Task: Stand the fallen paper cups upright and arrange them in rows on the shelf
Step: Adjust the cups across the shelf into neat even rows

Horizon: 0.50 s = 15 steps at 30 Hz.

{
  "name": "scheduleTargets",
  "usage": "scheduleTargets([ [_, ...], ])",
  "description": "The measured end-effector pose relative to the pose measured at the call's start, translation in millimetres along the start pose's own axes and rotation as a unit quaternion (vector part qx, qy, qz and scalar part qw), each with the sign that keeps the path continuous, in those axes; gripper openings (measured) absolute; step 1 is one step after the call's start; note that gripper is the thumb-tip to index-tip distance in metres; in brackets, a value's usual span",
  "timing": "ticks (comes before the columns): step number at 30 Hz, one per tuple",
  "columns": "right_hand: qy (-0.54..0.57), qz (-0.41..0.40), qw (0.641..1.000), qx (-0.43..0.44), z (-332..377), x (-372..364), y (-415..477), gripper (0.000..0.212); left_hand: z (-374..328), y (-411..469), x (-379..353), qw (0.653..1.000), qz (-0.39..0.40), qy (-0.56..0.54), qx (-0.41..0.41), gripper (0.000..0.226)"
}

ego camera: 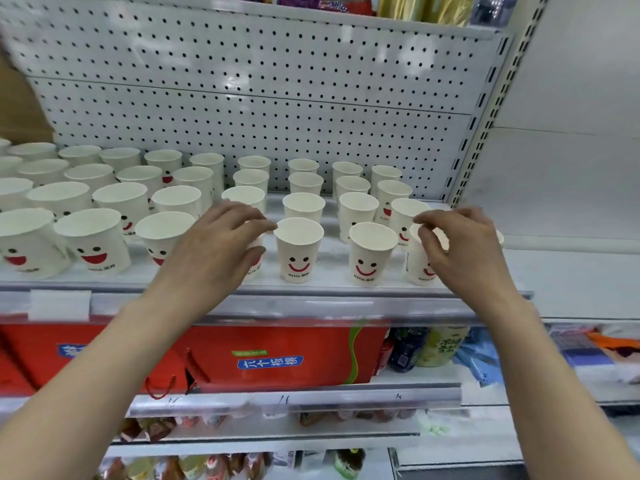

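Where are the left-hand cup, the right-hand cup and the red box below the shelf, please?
left-hand cup point(254, 270), head view, lower wall under the thumb.
right-hand cup point(415, 265), head view, lower wall.
red box point(294, 337), head view, front face.

The cups point(298, 249) are matt white paper. The shelf point(329, 288) and the perforated back panel point(242, 109) look like white painted metal, slightly glossy. The price strip point(277, 308) is clear, shiny plastic. The red box point(277, 351) is smooth card.
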State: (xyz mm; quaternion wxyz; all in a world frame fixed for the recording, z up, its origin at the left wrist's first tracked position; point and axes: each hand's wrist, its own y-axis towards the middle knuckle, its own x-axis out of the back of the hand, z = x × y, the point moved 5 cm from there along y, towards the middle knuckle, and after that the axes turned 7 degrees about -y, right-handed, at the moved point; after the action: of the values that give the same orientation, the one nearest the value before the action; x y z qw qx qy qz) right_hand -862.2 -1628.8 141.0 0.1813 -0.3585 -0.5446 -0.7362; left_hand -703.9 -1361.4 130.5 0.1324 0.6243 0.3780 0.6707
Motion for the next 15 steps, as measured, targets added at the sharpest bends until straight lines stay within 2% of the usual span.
scheduleTargets([
  [3, -0.024, 0.071, 0.997, -0.009, -24, 7, -4, 0.024, -29, 16, -10, 0.998, -0.009, -0.018, -0.051, 0.032],
  [7, -0.05, 0.128, 0.99, 0.035, -29, 5, -10, 0.026, -72, 43, -38, 0.993, 0.024, -0.04, -0.11, 0.036],
  [10, -0.057, 0.145, 0.987, 0.046, -28, 1, -9, 0.02, -89, 60, -61, 0.99, 0.067, -0.047, -0.112, 0.04],
  [15, -0.034, 0.174, 0.984, 0.013, -27, -3, -4, 0.02, -90, 76, -78, 0.988, 0.13, -0.035, -0.079, 0.021],
])
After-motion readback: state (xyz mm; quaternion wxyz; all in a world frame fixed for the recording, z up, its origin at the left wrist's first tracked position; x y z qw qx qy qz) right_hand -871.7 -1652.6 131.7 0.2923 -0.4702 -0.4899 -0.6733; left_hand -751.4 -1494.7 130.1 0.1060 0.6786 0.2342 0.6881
